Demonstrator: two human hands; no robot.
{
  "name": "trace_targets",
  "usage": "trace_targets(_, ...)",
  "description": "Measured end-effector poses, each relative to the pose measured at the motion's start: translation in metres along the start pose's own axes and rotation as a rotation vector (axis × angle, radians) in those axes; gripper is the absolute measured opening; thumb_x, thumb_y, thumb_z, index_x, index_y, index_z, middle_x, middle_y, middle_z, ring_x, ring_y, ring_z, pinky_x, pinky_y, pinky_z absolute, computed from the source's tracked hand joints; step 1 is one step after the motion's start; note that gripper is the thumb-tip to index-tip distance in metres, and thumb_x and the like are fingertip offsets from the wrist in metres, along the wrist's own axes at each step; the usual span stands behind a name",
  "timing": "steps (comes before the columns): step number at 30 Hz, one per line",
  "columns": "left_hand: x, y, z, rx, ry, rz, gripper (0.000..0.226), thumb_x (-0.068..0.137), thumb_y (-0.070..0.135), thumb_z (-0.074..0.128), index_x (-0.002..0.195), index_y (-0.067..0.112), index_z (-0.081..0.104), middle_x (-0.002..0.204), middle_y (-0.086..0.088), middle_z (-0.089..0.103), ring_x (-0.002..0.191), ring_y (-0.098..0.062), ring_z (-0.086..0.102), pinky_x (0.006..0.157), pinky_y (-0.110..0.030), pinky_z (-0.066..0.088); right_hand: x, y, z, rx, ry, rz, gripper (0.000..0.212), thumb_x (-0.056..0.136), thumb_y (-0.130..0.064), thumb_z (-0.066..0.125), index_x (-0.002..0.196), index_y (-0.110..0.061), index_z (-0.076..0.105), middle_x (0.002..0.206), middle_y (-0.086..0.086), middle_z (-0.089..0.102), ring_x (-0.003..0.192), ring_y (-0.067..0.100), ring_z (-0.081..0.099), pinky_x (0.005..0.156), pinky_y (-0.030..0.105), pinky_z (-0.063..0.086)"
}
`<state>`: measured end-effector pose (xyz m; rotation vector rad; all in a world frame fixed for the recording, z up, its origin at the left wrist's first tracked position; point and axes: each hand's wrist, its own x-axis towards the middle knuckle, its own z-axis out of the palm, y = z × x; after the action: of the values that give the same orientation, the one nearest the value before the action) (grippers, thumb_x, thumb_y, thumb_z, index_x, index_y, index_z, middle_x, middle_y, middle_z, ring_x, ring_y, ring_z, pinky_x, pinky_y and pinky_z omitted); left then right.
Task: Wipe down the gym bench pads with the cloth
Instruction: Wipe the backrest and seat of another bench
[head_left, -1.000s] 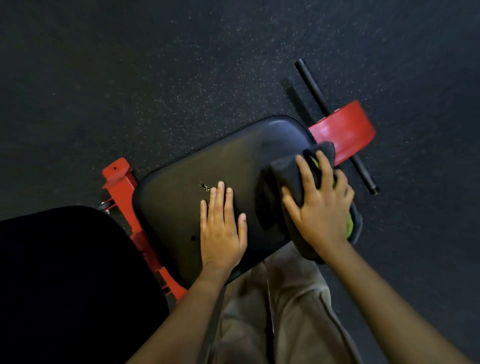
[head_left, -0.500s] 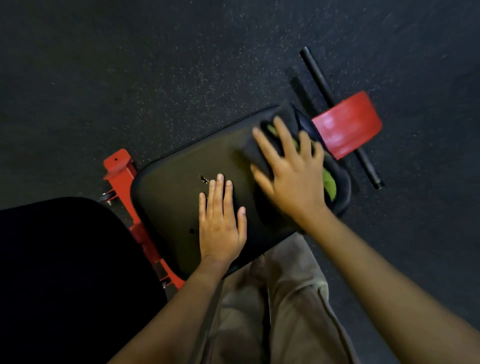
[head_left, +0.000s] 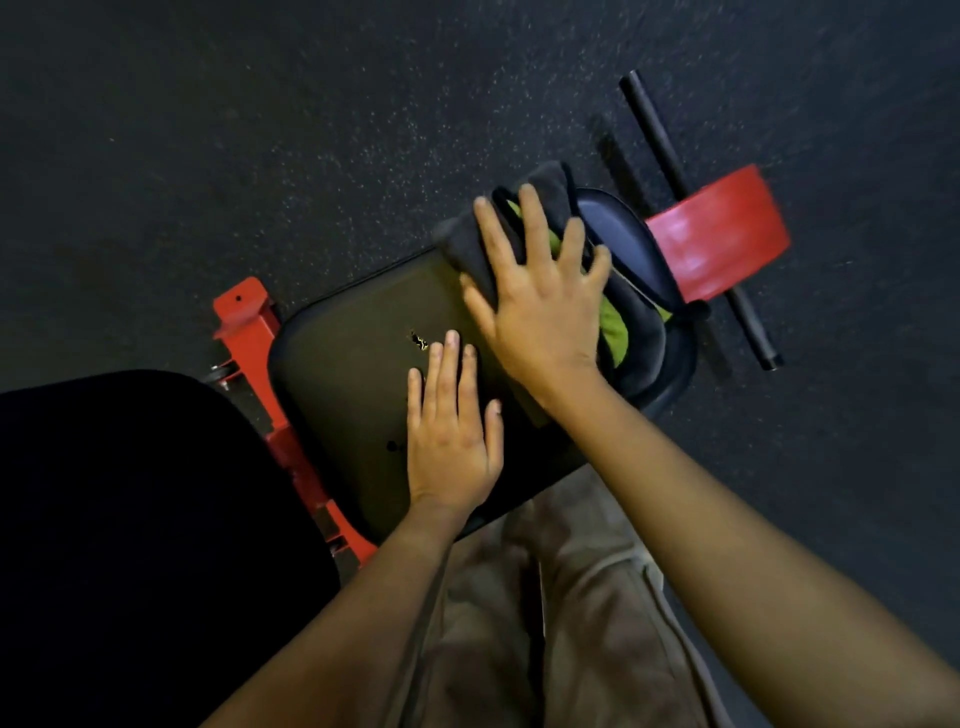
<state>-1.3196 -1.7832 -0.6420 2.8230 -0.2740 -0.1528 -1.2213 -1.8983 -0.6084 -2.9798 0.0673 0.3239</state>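
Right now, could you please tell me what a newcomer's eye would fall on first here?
The right hand, fingers spread, presses a dark cloth with green folds onto the far end of the black pad, mid-picture. The left hand rests flat on the pad, nearer the person. The red frame stands out against the dark floor, beyond the pad's far end and at its left.

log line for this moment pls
phase wipe | right hand presses cloth on bench pad far edge | left hand flat on bench pad
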Motion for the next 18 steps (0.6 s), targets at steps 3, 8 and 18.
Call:
trace_targets(3,0.001,-0.001,0.001,-0.014,0.003,0.005,0.053,0.089,0.024,0.041,0.136,0.0,0.036,0.146,-0.021,0.037,0.138,-0.029,0.026,0.115,-0.043,0.012,-0.053,0.021,0.017,-0.006,0.093,-0.106,0.062,0.092,-0.053,0.045,0.148,-0.027,0.038,0.153,0.01,0.035,0.121,0.041,0.041,0.094,0.054,0.036)
trace_targets(8,-0.001,-0.001,0.002,-0.03,-0.005,-0.004,0.055,0.089,0.024,0.041,0.138,-0.002,0.037,0.147,-0.021,0.036,0.139,-0.029,0.025,0.115,-0.044,0.013,-0.093,0.033,0.027,-0.024,0.088,-0.099,0.058,0.092,-0.053,0.041,0.144,-0.028,0.039,0.149,0.01,0.038,0.114,0.04,0.038,0.088,0.055,0.039)
trace_targets(18,-0.001,-0.001,-0.001,-0.04,-0.015,-0.004,0.052,0.089,0.023,0.042,0.135,-0.002,0.039,0.147,-0.021,0.037,0.139,-0.028,0.024,0.115,-0.042,0.011,0.007,-0.012,0.003,-0.008,-0.019,-0.028,0.067,0.093,-0.053,0.04,0.152,-0.025,0.024,0.156,0.014,0.026,0.132,0.046,0.034,0.098,0.061,0.032)
